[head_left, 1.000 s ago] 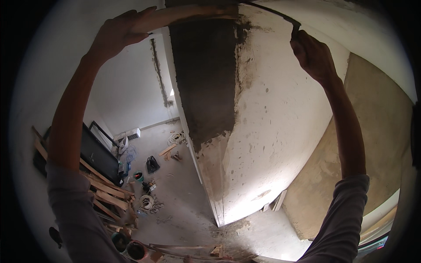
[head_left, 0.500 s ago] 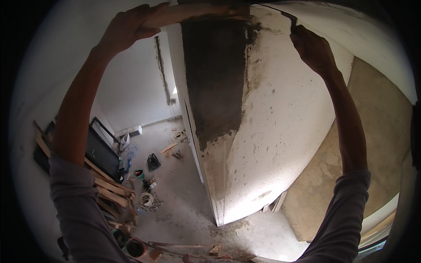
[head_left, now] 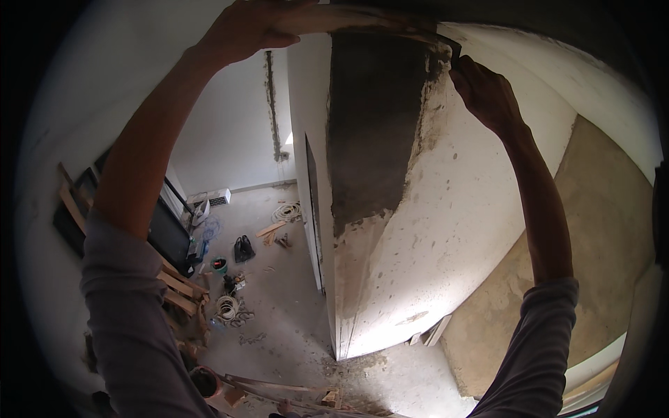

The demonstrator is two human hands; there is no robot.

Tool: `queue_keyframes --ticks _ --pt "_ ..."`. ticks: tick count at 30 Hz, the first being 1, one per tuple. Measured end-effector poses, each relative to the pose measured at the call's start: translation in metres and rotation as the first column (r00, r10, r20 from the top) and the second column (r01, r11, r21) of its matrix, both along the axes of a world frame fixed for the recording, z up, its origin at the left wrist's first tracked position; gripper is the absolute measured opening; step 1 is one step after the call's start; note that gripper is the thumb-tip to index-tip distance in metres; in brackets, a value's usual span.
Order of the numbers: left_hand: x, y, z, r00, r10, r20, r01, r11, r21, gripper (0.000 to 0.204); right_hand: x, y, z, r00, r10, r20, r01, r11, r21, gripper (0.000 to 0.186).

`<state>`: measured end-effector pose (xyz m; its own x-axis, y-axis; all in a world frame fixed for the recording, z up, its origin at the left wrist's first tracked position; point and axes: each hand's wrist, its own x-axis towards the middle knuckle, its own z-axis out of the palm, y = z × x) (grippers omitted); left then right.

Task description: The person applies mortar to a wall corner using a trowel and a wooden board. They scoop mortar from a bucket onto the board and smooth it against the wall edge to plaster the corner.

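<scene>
Both my arms reach up toward the top of a wall. My left hand (head_left: 245, 31) grips the near end of a long wooden board (head_left: 341, 19), held level across the wall's upper part. My right hand (head_left: 488, 96) is closed on the handle of a trowel (head_left: 454, 50); its dark bent neck shows, and its blade lies at the board's right end, mostly hidden. Below the board, a dark patch of damp mortar (head_left: 373, 125) covers a strip of the whitish wall (head_left: 446, 188), with ragged edges on the right and bottom.
Down on the floor at left are wooden planks (head_left: 178, 299), a black bag (head_left: 243, 249), a coiled cable (head_left: 228, 308) and a bucket (head_left: 205, 381). Long wood strips (head_left: 272, 384) lie at the bottom. A bare tan wall (head_left: 564, 265) stands at right.
The view has shifted, so the wall patch sits farther right. My left hand has moved right with the board. The trowel has come in from the right against the board's end.
</scene>
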<state>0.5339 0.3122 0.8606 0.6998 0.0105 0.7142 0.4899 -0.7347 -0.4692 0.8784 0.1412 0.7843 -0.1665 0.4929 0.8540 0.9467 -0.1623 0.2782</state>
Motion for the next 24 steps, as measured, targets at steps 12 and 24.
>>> queue_keyframes --ticks 12,24 --pt "-0.004 0.001 -0.001 0.999 -0.044 0.007 0.044 0.999 0.021 0.067 -0.009 -0.019 -0.007 0.992 0.024 -0.124 -0.019 0.999 0.045 0.02" --pt "0.0 0.006 0.0 0.999 -0.033 0.011 0.033 0.999 -0.037 0.065 -0.02 0.015 -0.01 0.995 0.079 -0.06 -0.076 0.995 0.06 0.023"
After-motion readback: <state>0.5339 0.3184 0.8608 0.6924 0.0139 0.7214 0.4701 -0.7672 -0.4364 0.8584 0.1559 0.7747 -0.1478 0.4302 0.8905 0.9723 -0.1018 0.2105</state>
